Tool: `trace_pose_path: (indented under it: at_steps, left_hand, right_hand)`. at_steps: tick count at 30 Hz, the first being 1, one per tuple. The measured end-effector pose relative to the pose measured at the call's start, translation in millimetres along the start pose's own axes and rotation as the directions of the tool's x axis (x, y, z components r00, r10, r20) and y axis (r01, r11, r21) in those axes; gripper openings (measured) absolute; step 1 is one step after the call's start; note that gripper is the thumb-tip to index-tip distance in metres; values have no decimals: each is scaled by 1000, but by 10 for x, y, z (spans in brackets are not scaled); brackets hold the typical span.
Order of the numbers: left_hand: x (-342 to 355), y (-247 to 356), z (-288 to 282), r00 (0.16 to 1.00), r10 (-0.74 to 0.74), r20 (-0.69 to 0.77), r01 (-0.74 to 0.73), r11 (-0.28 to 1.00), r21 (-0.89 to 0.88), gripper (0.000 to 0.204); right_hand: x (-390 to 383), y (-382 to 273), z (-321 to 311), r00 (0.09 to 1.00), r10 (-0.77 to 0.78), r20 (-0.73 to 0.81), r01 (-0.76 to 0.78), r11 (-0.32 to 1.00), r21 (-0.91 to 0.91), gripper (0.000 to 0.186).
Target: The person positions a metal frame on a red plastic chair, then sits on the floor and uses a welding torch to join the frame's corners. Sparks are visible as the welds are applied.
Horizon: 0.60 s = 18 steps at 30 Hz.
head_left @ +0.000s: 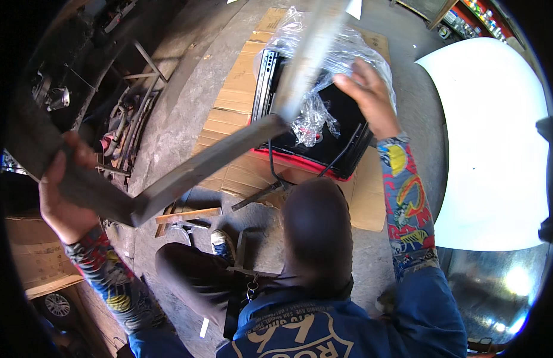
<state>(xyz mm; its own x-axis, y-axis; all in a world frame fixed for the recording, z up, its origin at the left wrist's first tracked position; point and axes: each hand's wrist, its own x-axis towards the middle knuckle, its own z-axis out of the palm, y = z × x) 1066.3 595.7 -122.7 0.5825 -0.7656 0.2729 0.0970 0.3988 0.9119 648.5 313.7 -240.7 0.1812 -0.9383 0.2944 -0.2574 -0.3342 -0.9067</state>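
Observation:
My left hand (pixel 68 191) grips a bent flat steel frame (pixel 205 167) at its left section. The frame angles across the middle, and its upper bar rises blurred to the top edge. My right hand (pixel 366 98) is open beside that bar, fingers slightly curved, above a black seat-like piece (pixel 342 134) with red edging. On this piece lie a metal rail (pixel 266 80), crumpled clear plastic (pixel 312 122) and a bent black rod; more plastic wrap (pixel 288 30) covers its far end. It all rests on flattened cardboard (pixel 223 131).
A white car-body panel (pixel 485 143) stands on the right, above a shiny panel (pixel 491 286). Metal racks and scrap (pixel 133 119) crowd the left. A cardboard box (pixel 41 250) is at lower left. Steel offcuts (pixel 187 215) lie on the concrete floor (pixel 163 131) near my foot.

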Motion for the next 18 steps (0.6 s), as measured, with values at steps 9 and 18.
trace_pose_path:
  at_steps: [9, 18]
  left_hand:
    - [380, -1094, 781, 927, -86, 366, 80, 996, 31, 46]
    - [565, -2094, 1128, 872, -295, 392, 268, 956, 124, 33]
  right_hand:
    - [-455, 408, -484, 992, 125, 29, -128, 966, 226, 44]
    - [-863, 1396, -439, 913, 329, -242, -290, 939, 182, 31]
